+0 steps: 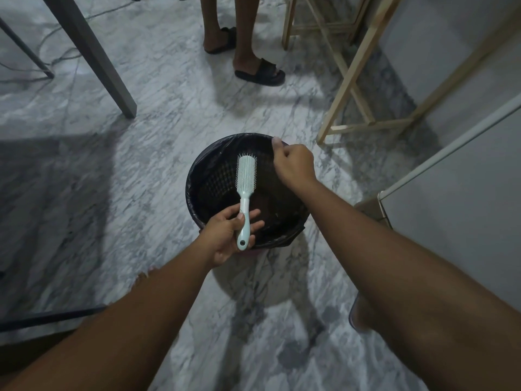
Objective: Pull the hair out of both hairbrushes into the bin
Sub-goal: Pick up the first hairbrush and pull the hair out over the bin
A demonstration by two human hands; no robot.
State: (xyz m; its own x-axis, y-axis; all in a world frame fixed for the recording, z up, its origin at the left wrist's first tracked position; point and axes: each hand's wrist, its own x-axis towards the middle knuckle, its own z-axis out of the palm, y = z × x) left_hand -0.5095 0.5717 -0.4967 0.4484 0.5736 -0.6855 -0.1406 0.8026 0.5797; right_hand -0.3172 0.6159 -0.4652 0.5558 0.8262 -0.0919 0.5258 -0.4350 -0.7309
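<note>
A pale mint hairbrush (245, 176) points away from me over a round bin (197, 176) lined with a black bag. My left hand (228, 235) holds the brush by its handle at the bin's near rim, thumb pressed on the handle and fingers beneath it. My right hand (294, 165) hovers over the bin's far right rim with its fingers curled and the thumb tip sticking up. Whether it pinches any hair I cannot tell. Dark clumps lie at the bottom of the bin. Only one hairbrush is in view.
Another person's legs in black slides (260, 71) stand beyond the bin. A grey table leg (93, 55) slants at upper left, a pale wooden frame (349, 80) stands at upper right, and a white cabinet (451, 193) is on the right. The floor is grey marble.
</note>
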